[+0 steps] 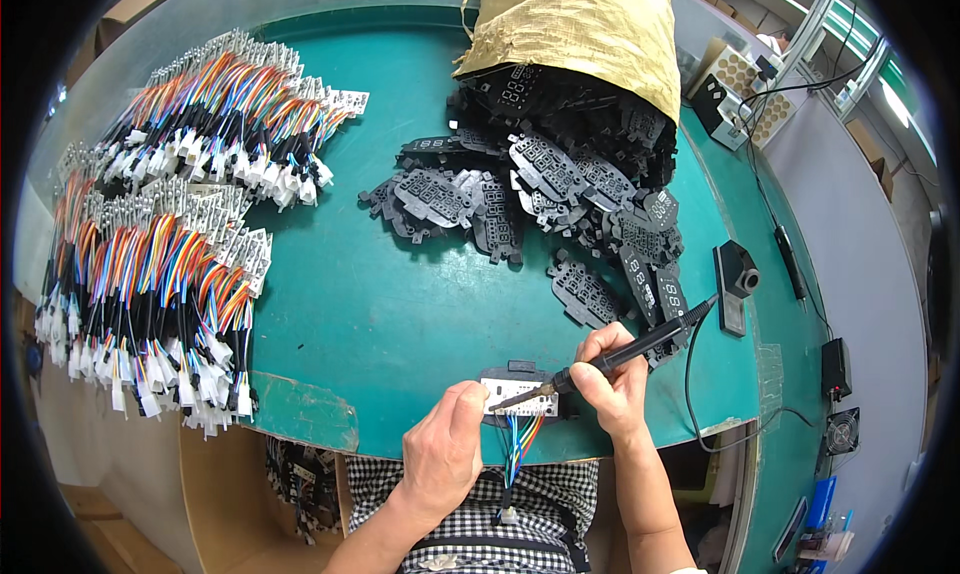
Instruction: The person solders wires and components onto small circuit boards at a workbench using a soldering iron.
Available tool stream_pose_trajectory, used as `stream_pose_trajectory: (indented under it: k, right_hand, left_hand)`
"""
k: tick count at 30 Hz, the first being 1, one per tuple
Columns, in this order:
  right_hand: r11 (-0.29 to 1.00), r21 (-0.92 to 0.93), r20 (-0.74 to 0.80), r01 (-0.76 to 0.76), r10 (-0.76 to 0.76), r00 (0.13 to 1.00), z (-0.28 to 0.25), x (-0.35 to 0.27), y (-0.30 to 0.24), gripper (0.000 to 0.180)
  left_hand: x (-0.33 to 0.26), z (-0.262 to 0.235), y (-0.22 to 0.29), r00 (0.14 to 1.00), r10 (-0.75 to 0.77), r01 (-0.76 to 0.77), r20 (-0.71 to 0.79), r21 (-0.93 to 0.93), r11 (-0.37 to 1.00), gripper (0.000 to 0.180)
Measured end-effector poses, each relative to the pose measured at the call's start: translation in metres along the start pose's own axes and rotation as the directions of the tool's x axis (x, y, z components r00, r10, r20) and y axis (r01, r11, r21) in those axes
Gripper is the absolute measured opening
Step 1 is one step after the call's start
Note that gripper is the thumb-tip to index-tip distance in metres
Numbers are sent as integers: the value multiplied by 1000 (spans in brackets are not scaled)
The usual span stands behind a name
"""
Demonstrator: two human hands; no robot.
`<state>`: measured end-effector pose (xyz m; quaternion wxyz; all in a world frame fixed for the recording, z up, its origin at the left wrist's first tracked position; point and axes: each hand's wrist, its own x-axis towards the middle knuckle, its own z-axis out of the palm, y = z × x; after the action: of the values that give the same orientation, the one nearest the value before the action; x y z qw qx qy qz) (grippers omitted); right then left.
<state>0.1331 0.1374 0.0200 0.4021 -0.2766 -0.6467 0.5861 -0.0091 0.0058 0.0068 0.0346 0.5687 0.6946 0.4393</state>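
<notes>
The right hand [616,382] clasps a black iron [640,348]; left of that grip, a dotted white board [524,389] trails rainbow wires [514,446]. The left hand [443,452] curls beside it, hold unclear.

I'm getting a bright, even feed across the green worktop [340,304], with mild shadows. A white light strip [896,105] glares beyond its far right corner. At the far edge, the mouth of the yellow sack [580,34] falls into deep shade, and it's dimmer below the near edge. By that edge, the soldering iron [640,346] looks crisp to me. Fisheye distortion bows the worktop's sides, and black rings my view.
</notes>
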Motion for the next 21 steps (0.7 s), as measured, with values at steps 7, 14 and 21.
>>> stream_pose_trajectory:
  k: [7, 14, 21]
  right_hand:
    - [1000, 9, 4, -4, 4, 1000, 0, 0, 2, 19]
    - [1000, 19, -2, -1, 1, 1000, 0, -1, 2, 20]
    - [928, 246, -153, 280, -248, 957, -9, 5, -4, 23]
  left_hand:
    - [0, -1, 0, 1000, -3, 3, 2, 0, 1000, 33]
    - [-2, -1, -1, 1000, -7, 7, 8, 0, 1000, 32]
    - [-1, 0, -3, 1000, 18, -18, 16, -18, 1000, 32]
